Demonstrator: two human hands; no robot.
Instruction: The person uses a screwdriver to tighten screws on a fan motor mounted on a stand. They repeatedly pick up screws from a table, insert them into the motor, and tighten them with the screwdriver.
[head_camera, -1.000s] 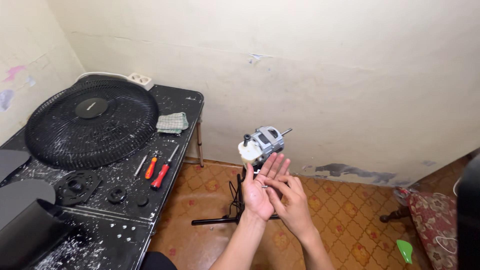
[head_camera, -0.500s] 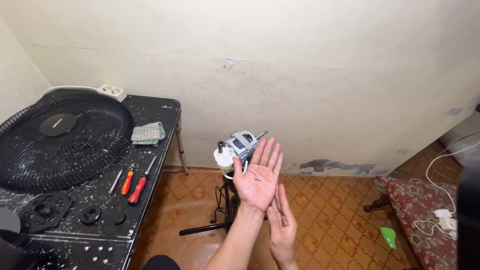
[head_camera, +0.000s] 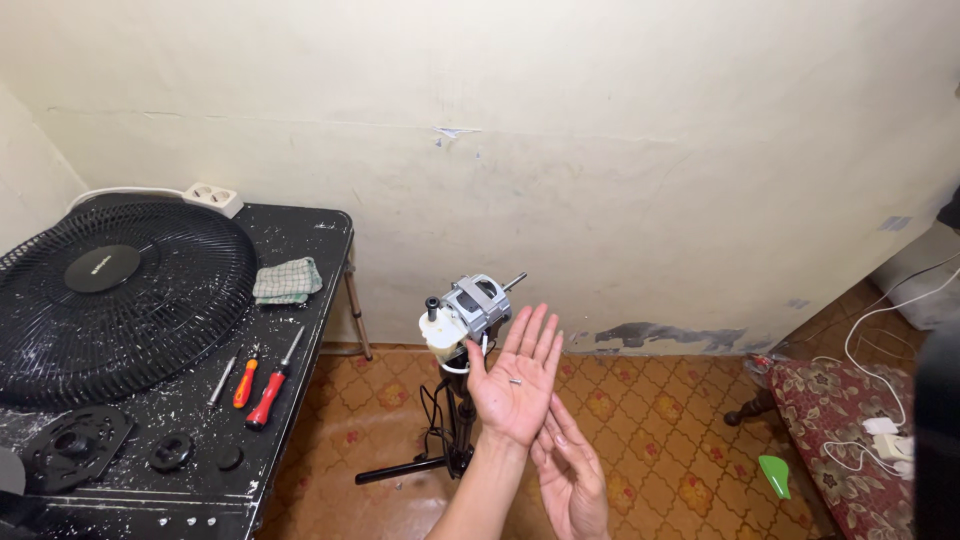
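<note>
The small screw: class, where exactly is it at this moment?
In the head view, the screw lies on the open palm of the left hand, just right of the fan motor and above the right hand.

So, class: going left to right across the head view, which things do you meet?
Black fan grille → red screwdriver → bare fan motor → left hand holding a small screw → green scrap → white cable.

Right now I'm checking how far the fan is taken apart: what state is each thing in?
Left hand: open, palm up, small screw lying on it.
Right hand: open, empty, below the left.
Fan motor: bare on its stand, shaft exposed.
Fan grille: off, lying on the black table.
Screwdrivers: lying flat on the table.
Cloth: crumpled.
</note>
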